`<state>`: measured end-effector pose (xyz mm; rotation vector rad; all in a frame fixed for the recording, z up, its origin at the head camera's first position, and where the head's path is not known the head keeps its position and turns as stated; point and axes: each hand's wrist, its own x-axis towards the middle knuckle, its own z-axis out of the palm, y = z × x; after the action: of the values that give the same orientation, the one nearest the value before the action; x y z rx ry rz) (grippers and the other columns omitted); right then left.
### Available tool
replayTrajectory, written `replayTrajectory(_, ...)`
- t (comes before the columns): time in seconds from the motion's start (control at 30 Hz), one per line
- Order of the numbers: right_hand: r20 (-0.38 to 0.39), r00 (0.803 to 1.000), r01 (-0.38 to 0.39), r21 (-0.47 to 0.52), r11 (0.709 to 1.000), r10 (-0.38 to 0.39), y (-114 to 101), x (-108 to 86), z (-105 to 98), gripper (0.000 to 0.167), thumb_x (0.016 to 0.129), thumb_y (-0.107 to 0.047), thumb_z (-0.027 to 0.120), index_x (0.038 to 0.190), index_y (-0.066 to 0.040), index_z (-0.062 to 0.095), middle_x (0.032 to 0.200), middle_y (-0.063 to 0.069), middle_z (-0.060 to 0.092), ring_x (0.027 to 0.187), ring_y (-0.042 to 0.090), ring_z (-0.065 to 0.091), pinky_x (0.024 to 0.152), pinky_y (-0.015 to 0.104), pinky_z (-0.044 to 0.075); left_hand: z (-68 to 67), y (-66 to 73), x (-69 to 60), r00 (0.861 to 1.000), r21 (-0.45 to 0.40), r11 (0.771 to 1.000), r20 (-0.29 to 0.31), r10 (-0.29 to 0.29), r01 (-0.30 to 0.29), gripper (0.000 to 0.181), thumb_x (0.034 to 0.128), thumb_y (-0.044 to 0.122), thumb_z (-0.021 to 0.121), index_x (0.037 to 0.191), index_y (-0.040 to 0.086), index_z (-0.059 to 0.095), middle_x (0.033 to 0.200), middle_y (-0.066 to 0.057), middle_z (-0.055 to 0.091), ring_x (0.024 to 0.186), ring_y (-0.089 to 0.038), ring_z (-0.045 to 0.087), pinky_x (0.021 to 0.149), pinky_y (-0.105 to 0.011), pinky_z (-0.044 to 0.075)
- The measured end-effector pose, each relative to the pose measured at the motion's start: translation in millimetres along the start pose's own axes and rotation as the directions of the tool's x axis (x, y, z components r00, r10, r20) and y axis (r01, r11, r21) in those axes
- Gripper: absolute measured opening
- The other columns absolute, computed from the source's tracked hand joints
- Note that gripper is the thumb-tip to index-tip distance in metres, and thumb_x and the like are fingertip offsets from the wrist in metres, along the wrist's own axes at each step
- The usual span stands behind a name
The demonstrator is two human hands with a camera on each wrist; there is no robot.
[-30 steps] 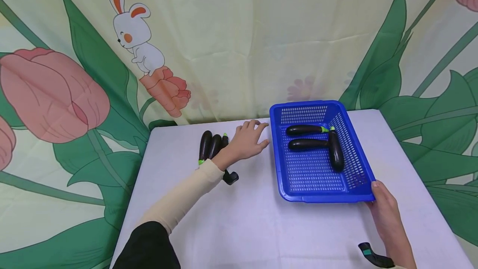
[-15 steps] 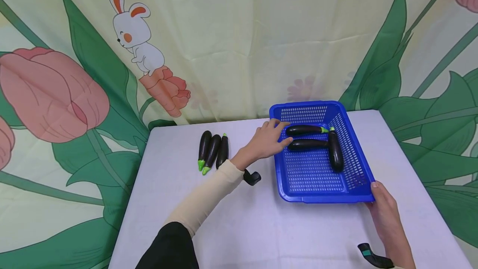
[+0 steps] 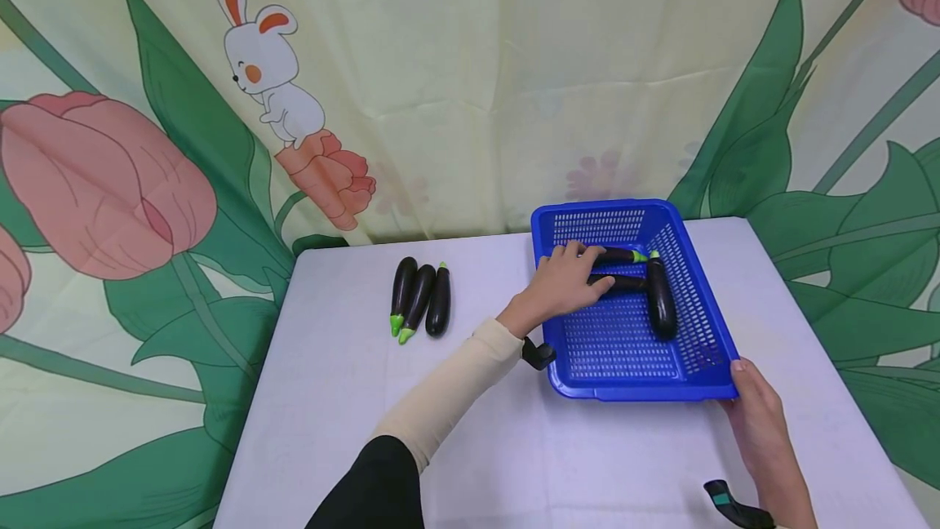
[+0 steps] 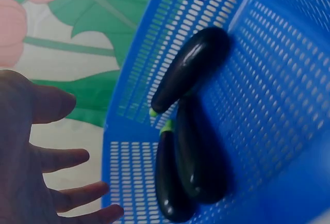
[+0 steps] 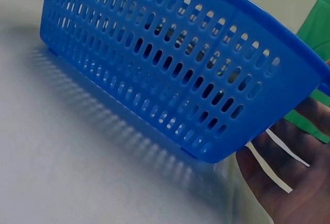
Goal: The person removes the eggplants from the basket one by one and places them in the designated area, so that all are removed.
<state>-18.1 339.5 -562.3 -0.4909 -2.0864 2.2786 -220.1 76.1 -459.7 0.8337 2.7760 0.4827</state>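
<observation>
My left hand point(image 3: 561, 280) reaches over the left side of a blue plastic basket point(image 3: 609, 353), fingers spread and holding nothing in the left wrist view. Three eggplants lie in the basket. Two are side by side, the far one point(image 3: 622, 255) and the nearer one point(image 3: 626, 283), both partly covered by the hand in the head view. The third eggplant point(image 3: 661, 300) lies crosswise at their right ends. My right hand point(image 3: 756, 406) grips the basket's near right corner, thumb on the rim and fingers underneath. The right wrist view shows that corner's fingers point(image 5: 281, 154) below the rim.
Three more eggplants point(image 3: 419, 300) lie together on the white tablecloth point(image 3: 485, 447), left of the basket. A patterned curtain point(image 3: 441, 104) with a rabbit and tulips hangs right behind the table. Black wrist mounts stick out from both wrists.
My left hand has moved right, from beside the basket to over the eggplants inside it, uncovering the three eggplants on the cloth. The right hand and basket have stayed put.
</observation>
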Motion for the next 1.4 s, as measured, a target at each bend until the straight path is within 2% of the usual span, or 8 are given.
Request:
replayTrajectory(0.37,-0.011,0.999,-0.037,-0.019,0.999,0.037,0.4,0.1,-0.8,0.063,0.113,-0.042,0.036,0.167,-0.013,0.022,0.158,-0.007,0.038,0.127,-0.011,0.045,0.121,0.015,0.027,21.6,12.6,18.3,0.996,-0.013,0.997,0.060,-0.073,0.074,0.059,0.1047,0.058,0.046,0.156,0.029,0.045,0.153,-0.004,0.050,0.140,-0.026,0.048,0.117,-0.052,0.041)
replayTrajectory(0.63,-0.030,0.997,-0.067,-0.023,0.997,0.066,-1.0,0.3,0.5,0.065,0.112,-0.046,0.038,0.167,-0.015,0.022,0.159,-0.007,0.038,0.129,-0.010,0.044,0.122,0.017,0.025,33.4,22.7,26.7,0.995,0.131,0.989,0.067,-0.075,0.066,0.065,0.1026,0.062,0.050,0.157,0.027,0.043,0.156,-0.005,0.050,0.146,-0.029,0.045,0.118,-0.054,0.041)
replayTrajectory(0.77,-0.029,0.997,-0.069,-0.026,0.997,0.069,-0.7,0.2,0.0,0.065,0.112,-0.046,0.038,0.168,-0.016,0.021,0.159,-0.008,0.038,0.129,-0.011,0.043,0.122,0.017,0.025,40.6,24.9,31.8,0.995,0.177,0.982,0.062,-0.083,0.071,0.067,0.1012,0.062,0.053,0.157,0.027,0.044,0.156,-0.005,0.051,0.146,-0.029,0.046,0.118,-0.052,0.041)
replayTrajectory(0.9,-0.021,0.999,-0.046,-0.002,0.999,0.046,0.5,0.3,-0.8,0.062,0.113,-0.044,0.038,0.166,-0.014,0.025,0.151,-0.013,0.045,0.125,-0.012,0.048,0.120,0.013,0.029,47.7,25.7,36.6,0.992,0.205,0.975,0.069,-0.106,0.090,0.066,0.1011,0.062,0.054,0.158,0.030,0.043,0.160,-0.005,0.048,0.148,-0.029,0.044,0.120,-0.051,0.040)
replayTrajectory(1.0,-0.020,0.999,-0.034,0.000,0.999,0.034,1.3,0.3,-1.5,0.061,0.113,-0.042,0.038,0.166,-0.014,0.027,0.146,-0.017,0.047,0.122,-0.013,0.050,0.118,0.011,0.032,52.8,27.3,40.0,0.988,0.209,0.972,0.087,-0.125,0.105,0.064,0.1016,0.061,0.054,0.158,0.034,0.042,0.162,-0.003,0.045,0.151,-0.029,0.041,0.121,-0.051,0.039)
replayTrajectory(1.13,-0.026,0.999,-0.041,0.001,0.999,0.041,1.1,0.2,-1.0,0.061,0.113,-0.042,0.038,0.166,-0.014,0.026,0.148,-0.016,0.047,0.122,-0.013,0.050,0.118,0.012,0.031,57.0,30.5,43.6,0.985,0.200,0.972,0.094,-0.147,0.126,0.061,0.1019,0.062,0.053,0.158,0.039,0.042,0.163,-0.001,0.044,0.151,-0.028,0.040,0.120,-0.051,0.038)
replayTrajectory(1.4,-0.021,0.999,-0.034,0.005,0.999,0.034,-0.4,0.5,1.0,0.061,0.114,-0.039,0.038,0.166,-0.011,0.024,0.144,-0.019,0.048,0.125,-0.011,0.049,0.119,0.012,0.030,64.2,33.6,49.9,0.980,0.208,0.965,0.083,-0.183,0.163,0.057,0.1025,0.059,0.054,0.155,0.037,0.048,0.159,-0.001,0.049,0.148,-0.026,0.044,0.120,-0.050,0.039)
